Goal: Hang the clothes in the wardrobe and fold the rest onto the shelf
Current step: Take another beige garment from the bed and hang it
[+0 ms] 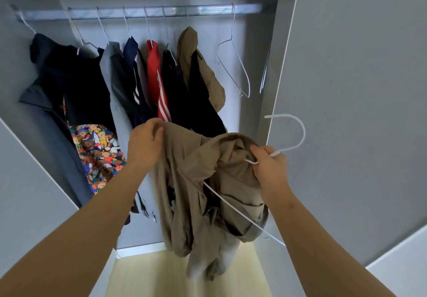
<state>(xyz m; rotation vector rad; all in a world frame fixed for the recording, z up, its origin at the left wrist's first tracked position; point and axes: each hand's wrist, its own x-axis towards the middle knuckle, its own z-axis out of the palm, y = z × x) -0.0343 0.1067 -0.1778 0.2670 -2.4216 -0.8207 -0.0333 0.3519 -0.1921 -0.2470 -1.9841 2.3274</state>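
A tan garment (pixel 194 181) hangs bunched between my hands in front of the open wardrobe. My left hand (pixel 144 144) grips its upper left edge. My right hand (pixel 269 167) holds the neck of a white wire hanger (pixel 298 135) together with the cloth; the hook curves up to the right and one hanger arm runs down across the fabric. Behind, the metal rail (pixel 138 12) carries several hung clothes: dark tops, a grey shirt, a red striped piece (pixel 157 82) and a tan jacket (pixel 198 70).
An empty white hanger (pixel 238 65) hangs on the rail at the right. The wardrobe door (pixel 346 88) stands open on the right, another panel at the left. A teddy-bear print cloth (pixel 99 151) hangs low on the left. Pale wood floor (pixel 184 273) lies below.
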